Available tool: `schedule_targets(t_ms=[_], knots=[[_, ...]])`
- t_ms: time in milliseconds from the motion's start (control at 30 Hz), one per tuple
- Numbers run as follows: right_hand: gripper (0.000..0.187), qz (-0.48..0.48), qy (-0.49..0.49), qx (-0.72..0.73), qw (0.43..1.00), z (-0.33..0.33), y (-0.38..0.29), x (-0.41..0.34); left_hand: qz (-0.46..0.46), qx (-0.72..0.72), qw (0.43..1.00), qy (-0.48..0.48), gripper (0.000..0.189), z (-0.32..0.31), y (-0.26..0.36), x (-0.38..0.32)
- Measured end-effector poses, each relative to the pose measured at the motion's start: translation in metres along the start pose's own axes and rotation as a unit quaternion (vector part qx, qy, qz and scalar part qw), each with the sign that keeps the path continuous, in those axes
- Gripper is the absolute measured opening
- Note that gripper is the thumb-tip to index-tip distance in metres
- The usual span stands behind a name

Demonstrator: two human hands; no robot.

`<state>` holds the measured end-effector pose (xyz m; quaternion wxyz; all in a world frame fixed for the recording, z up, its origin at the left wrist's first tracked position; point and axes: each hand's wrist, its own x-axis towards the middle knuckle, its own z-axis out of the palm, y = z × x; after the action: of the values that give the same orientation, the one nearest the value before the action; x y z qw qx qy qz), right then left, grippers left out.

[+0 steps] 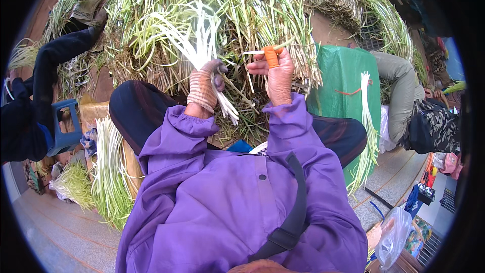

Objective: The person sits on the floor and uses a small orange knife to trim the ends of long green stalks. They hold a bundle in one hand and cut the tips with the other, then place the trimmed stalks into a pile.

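Note:
My left hand (204, 83), in a striped knit glove with dark fingertips, is closed around a bunch of pale leafy stalks (197, 55). Their white ends stick out below the fist and the leaves fan out above it. Bare except for an orange wrap (271, 57) on the thumb, my right hand (279, 74) pinches a single thin stalk (254, 52), its other fingers loosely curled. Beyond both hands lies a large heap of untrimmed green stalks (261, 15) with brownish, dirty lower ends.
A green plastic-covered surface (335, 72) at my right bears a small white bundle (364, 110) and a red tie (350, 91). At my left, a larger cleaned bundle (110, 163) lies near a blue plastic stool (68, 125). People sit on both sides; a dark sleeve (62, 53) reaches in.

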<state>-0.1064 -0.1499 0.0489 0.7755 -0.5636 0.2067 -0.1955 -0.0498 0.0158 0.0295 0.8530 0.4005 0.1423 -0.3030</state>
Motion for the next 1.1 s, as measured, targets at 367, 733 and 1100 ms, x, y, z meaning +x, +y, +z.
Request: schedule_targets(t_ms=[367, 733, 1100], knots=[[0.023, 0.160, -0.319, -0.203, 0.912, -0.002, 0.011, -0.021, 0.013, 0.042, 0.987, -0.152, 0.022, -0.001, 0.029, -0.017], [0.017, -0.036, -0.356, -0.660, 0.661, -0.086, 0.079, -0.056, 0.071, 0.031, 0.991, -0.113, 0.021, -0.014, 0.058, -0.010], [0.029, 0.126, -0.337, -0.765, 0.534, -0.130, 0.062, -0.052, 0.132, -0.056, 0.986, -0.082, 0.019, -0.022, 0.093, -0.016]])
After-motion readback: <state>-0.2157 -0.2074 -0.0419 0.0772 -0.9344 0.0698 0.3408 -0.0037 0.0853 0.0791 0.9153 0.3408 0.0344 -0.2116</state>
